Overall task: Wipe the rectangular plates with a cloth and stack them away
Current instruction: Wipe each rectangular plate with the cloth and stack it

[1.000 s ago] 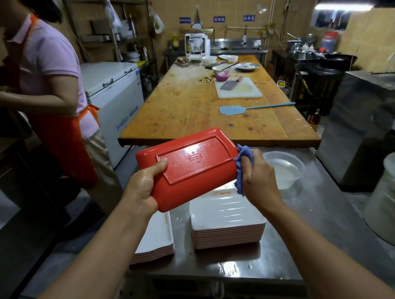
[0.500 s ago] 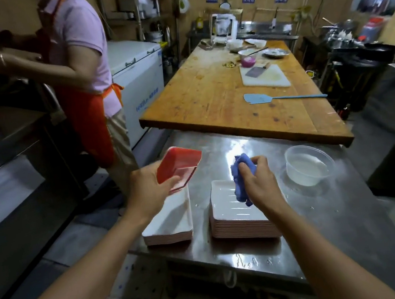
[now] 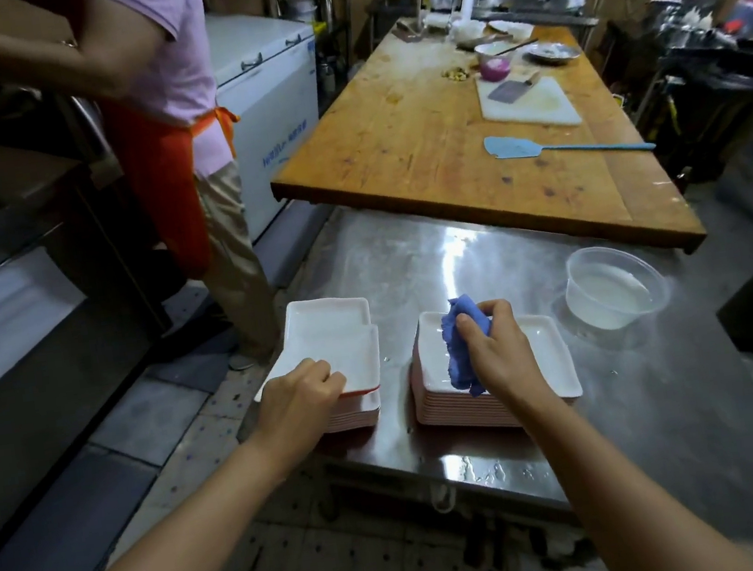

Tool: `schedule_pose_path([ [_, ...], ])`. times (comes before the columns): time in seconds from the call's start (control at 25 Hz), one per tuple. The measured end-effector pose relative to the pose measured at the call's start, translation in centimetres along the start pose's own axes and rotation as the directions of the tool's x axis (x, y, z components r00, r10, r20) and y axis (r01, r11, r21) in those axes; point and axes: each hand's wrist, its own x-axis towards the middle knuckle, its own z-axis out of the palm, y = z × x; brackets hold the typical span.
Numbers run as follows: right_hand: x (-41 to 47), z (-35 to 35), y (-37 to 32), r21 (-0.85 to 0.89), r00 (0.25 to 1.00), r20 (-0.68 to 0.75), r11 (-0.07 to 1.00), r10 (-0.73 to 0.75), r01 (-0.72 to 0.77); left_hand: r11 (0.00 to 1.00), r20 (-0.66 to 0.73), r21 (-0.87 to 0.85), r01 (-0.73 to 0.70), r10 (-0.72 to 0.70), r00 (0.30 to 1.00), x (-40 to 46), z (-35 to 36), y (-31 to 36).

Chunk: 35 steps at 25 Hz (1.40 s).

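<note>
Two stacks of rectangular plates, white inside and red underneath, stand on the steel table point(image 3: 432, 249). On the left stack point(image 3: 353, 413) lies the top plate point(image 3: 329, 339), slightly askew, white side up. My left hand point(image 3: 298, 396) grips the near edge of that plate, fingers curled over it. My right hand point(image 3: 493, 351) holds a bunched blue cloth point(image 3: 457, 346) just above the right stack point(image 3: 542, 359), whose top plate shows white.
A clear plastic bowl of water point(image 3: 614, 287) sits right of the stacks. A wooden table point(image 3: 442, 142) beyond holds a cutting board, cleaver and blue spatula point(image 3: 538, 149). A person in a red apron point(image 3: 177, 167) stands at the left by a white freezer point(image 3: 270, 107).
My left hand lowered the red-backed plate, turned it white side up and set it on the left stack. My right hand with the cloth dropped toward the right stack.
</note>
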Motion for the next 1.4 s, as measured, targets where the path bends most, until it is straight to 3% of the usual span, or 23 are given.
schedule_pose_path([
  [0.44, 0.5, 0.1, 2.3, 0.029, 0.998, -0.026, 0.998, 0.051, -0.05, 0.998, 0.174, 0.042, -0.052, 0.044, 0.984, -0.9, 4.9, 1.7],
  [0.76, 1.4, -0.3, 3.7, 0.006, 0.998, -0.059, 0.999, 0.039, -0.038, 0.983, 0.372, 0.134, 0.125, -0.166, 0.913, 0.7, 7.1, -0.2],
  [1.0, 2.7, -0.7, 5.0, -0.03, 0.996, -0.089, 0.999, -0.014, 0.012, 0.967, 0.399, 0.121, 0.224, -0.253, 0.881, 2.8, 7.7, 0.3],
  [1.2, 4.8, -1.8, 5.8, -0.212, 0.976, -0.192, 0.975, -0.102, 0.061, 0.876, 0.308, -0.257, 0.409, -0.327, 0.894, 7.1, 6.9, 2.5],
  [1.4, 6.0, -3.5, 7.9, -0.466, 0.978, -0.196, 0.884, -0.068, -0.032, 0.706, 0.481, -0.419, 0.57, -0.36, 0.799, 9.9, 7.2, 5.6],
])
